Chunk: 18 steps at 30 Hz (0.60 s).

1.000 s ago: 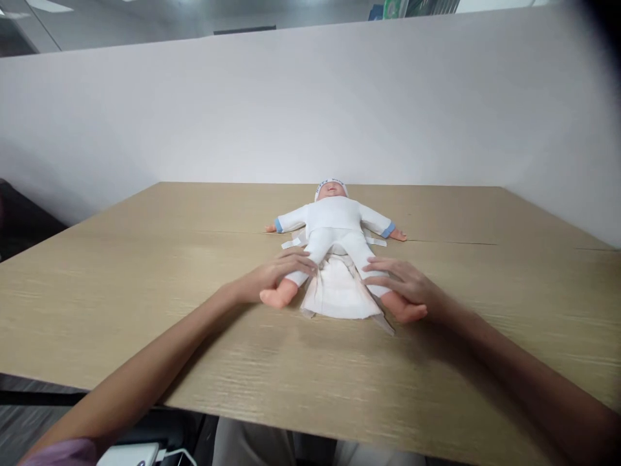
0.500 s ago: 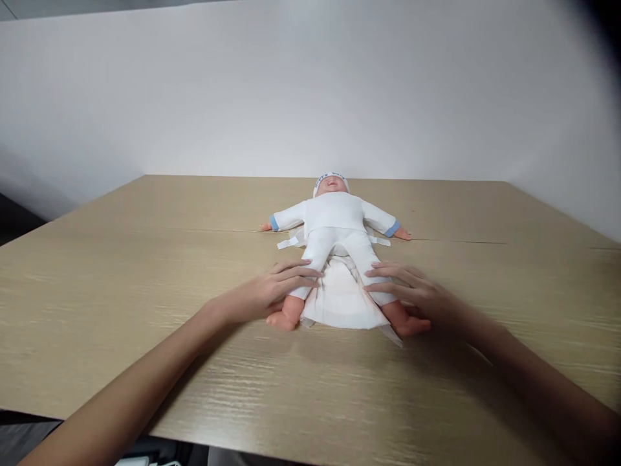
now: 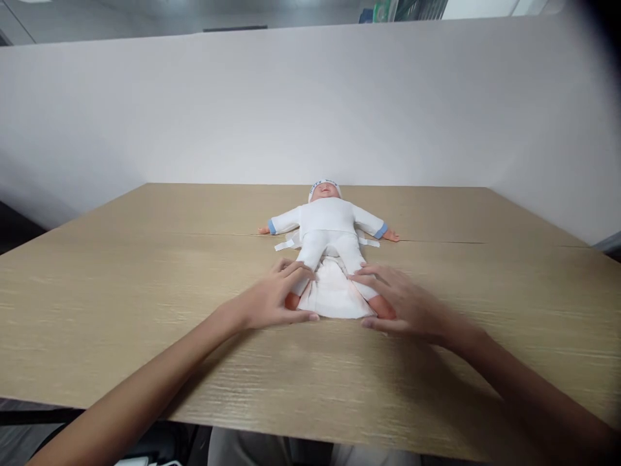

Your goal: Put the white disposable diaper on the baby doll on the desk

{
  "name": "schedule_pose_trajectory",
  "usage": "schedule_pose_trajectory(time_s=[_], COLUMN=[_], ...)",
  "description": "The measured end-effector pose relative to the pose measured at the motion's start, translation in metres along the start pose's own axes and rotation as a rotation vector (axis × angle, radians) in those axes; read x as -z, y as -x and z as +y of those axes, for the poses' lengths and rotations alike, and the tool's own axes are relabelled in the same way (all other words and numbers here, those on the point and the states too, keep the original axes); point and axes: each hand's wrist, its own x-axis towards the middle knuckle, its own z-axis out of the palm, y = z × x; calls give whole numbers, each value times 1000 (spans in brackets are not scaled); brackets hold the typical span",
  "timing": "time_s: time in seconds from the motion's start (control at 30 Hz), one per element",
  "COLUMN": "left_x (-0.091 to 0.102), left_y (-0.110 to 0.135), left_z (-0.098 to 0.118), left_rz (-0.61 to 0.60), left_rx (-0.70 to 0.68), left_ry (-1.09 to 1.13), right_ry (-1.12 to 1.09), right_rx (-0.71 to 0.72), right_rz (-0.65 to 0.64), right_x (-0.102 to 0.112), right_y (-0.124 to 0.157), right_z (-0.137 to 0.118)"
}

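Head view, cloth-suited doll (image 3: 327, 215), flared creased diaper (image 3: 336, 294), wood-grained table (image 3: 272, 382)

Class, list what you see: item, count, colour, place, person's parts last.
Table: 1, light brown, centre
Partition: 1, whitish, behind the table
Blurred items: several, blue and green, beyond it
Doll: 1, white clothes, blue cuffs, face-up on table
Cap: 1, white, on its head
Diaper: 1, white, beneath doll and between legs
Dark shape: 1, black, left edge
Partly hidden object: 1, white, bottom edge
Trousers: 1 pair, greyish, bottom edge
Arms: 2, bare, over table
Left hand, right hand: 1 each, bare, at doll's legs
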Motion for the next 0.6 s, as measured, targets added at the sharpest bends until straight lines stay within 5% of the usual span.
schedule_pose_trajectory(time_s=[0.23,0.4,0.6], left_x=[-17,12,33], left_y=[-7,-31,-103], left_z=[6,-5,-48], left_rz=[87,207,460], left_rx=[20,121,264], left_ry=[-208,62,459], right_ry=[143,-134,-420], right_rx=[-19,-149,-356], right_rz=[104,225,442], right_x=[-21,2,9], right_y=[-10,-41,-120], right_z=[-11,3,53])
